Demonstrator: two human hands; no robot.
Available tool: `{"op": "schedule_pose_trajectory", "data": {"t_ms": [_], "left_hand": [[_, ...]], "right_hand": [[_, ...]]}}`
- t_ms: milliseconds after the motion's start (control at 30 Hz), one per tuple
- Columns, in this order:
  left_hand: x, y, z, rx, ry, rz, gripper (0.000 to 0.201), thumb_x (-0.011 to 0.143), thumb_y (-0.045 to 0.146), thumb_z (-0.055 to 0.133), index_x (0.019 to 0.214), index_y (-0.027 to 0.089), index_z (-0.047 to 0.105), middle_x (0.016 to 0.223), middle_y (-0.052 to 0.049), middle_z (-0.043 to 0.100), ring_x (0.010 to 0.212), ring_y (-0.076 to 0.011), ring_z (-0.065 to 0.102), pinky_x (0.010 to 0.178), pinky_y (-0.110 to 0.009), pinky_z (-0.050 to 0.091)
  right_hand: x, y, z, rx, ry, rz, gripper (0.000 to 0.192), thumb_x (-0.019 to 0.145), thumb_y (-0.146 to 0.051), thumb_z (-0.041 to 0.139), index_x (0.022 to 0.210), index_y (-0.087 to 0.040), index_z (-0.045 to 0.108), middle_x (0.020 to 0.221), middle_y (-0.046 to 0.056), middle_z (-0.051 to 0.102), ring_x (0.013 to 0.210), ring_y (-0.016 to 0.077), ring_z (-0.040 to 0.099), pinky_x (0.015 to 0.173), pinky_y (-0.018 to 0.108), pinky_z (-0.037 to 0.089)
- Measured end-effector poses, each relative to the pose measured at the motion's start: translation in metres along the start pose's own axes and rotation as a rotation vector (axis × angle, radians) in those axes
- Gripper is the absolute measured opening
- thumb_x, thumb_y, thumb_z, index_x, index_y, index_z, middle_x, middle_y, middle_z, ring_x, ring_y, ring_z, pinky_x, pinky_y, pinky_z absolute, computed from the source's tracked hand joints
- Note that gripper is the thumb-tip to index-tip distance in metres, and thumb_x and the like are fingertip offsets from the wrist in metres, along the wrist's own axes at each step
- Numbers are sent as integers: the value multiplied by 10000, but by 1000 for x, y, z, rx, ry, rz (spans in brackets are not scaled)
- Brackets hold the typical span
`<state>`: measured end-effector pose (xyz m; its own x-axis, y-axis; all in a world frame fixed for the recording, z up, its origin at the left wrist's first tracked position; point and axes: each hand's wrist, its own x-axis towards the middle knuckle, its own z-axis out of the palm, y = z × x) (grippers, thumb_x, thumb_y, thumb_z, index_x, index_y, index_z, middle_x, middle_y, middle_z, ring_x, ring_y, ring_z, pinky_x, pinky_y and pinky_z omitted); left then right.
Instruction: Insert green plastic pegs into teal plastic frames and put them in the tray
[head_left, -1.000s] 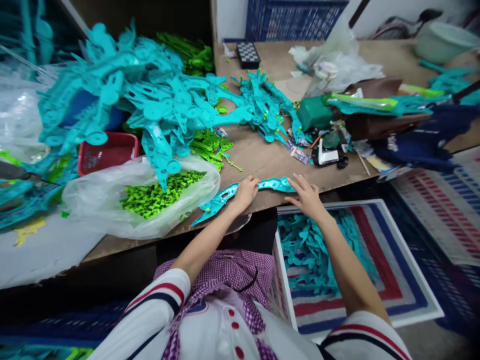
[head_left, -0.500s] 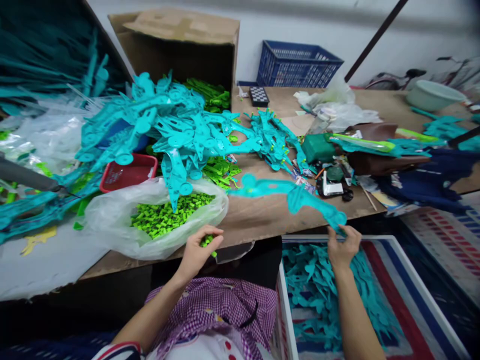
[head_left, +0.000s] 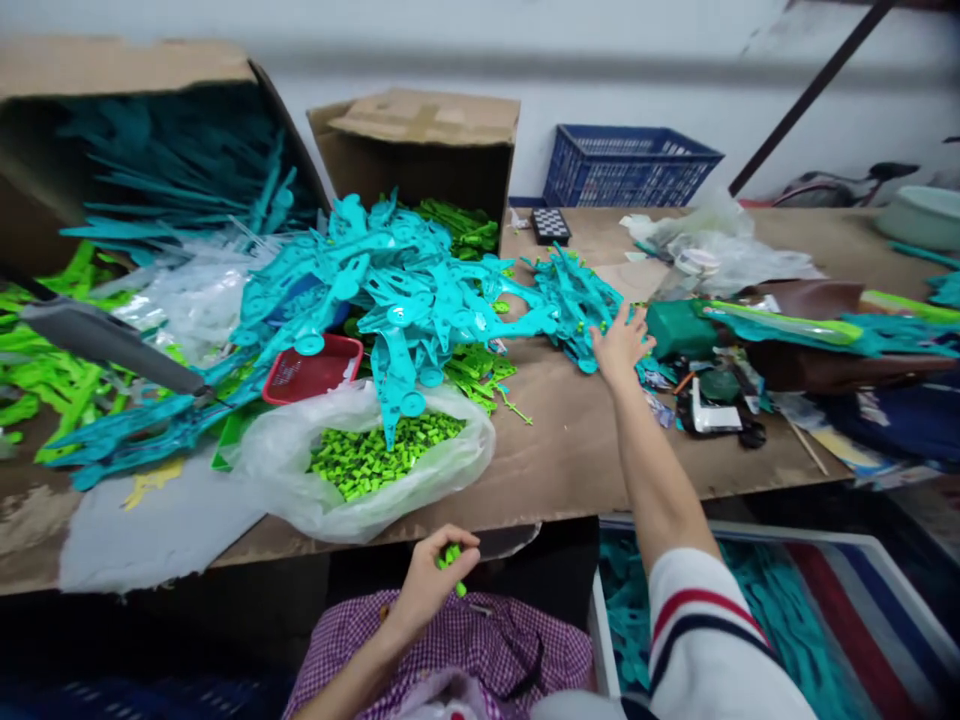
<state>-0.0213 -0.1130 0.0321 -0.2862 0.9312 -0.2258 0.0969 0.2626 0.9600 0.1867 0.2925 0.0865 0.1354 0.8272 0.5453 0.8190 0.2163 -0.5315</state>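
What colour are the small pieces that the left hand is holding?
The small pieces are bright green; the head view shows them best.

Pcs point(head_left: 379, 465) in bag point(head_left: 274, 490) on tbl point(head_left: 566, 455), tray point(head_left: 315, 373) behind, crate point(head_left: 626, 170) back R.

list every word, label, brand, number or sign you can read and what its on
No readable text anywhere in view.
Shallow red plastic tray: pale marks, too blurred to tell if they are writing.
Small multicoloured flat scraps: any print is too small to read.
Navy-blue cloth: any lettering is too blurred.
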Motion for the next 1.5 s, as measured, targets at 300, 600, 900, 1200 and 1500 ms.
{"op": "schedule_pose_trajectory", "data": {"t_ms": [300,600,900,1200,1500], "left_hand": [[1,12,-1,-1,-117,103,122,729,332,720,784,225,738,812,-15,669,774,-154,594,758,-282,461],[11,1,-15,-126,-94,-50,292,694,429,768,845,182,730,725,-1,617,649,-107,515,580,-214,400],[12,-9,-20,-610,-147,-311,457,610,444,854,890,133,670,762,-3,583,548,-37,471,422,-141,261],[22,14,-8,-684,-93,-268,424,593,403,872,829,135,644,728,13,573,562,-41,499,425,-135,308],[56,48,78,-734,-5,-168,391,685,439,797,742,162,527,644,64,499,522,-43,457,468,-174,338]], "right_hand": [[-42,-132,42,-133,-449,-626,588,835,-152,485,1411,-63,414,1291,230,573,1198,365,486,1024,513,296],[-90,-145,-54,247,-149,-476,276,972,-319,382,1129,-216,585,1053,113,657,1014,294,599,866,420,452],[-214,-10,-91,1127,-58,629,431,739,-604,672,887,-243,487,636,-63,526,556,134,584,603,319,528],[-282,0,-76,907,-427,842,557,664,-724,661,814,-190,604,683,39,653,596,194,646,568,338,550],[-303,-79,-118,755,-443,136,303,886,-475,592,1038,-233,693,929,54,690,823,192,653,744,336,553]]}}
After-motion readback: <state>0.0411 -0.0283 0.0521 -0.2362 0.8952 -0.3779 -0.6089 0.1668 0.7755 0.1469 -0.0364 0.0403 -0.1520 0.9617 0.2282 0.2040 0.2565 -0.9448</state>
